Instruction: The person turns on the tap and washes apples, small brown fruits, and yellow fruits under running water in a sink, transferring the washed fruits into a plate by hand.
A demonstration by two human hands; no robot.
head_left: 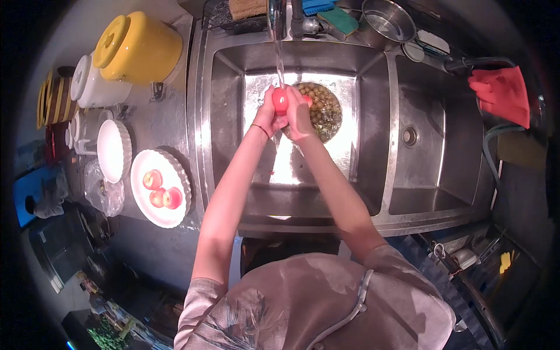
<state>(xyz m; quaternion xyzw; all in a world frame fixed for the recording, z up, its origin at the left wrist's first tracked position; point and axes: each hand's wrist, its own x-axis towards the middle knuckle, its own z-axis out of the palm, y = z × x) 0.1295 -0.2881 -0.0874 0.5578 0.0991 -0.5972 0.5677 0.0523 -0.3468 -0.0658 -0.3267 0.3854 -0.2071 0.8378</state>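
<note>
Water runs from the tap (276, 20) onto a round red fruit (280, 101) over the large sink basin (224, 151). My left hand (268, 115) wraps round the fruit from the left. My right hand (299, 115) closes on it from the right, and a small bit of red shows beside its fingers. Behind and beside my right hand, a round bowl (328, 114) of small brownish round items in water sits in the basin. Several red fruits (171, 198) lie in a white fluted dish (160, 219) on the counter at left.
An empty-looking white dish (114, 150), a yellow jar (146, 49) and a white jar (96, 87) stand at left. A metal pot (388, 23) and green sponge (338, 22) are behind the sink. Red gloves (504, 96) hang beyond the smaller basin (429, 201).
</note>
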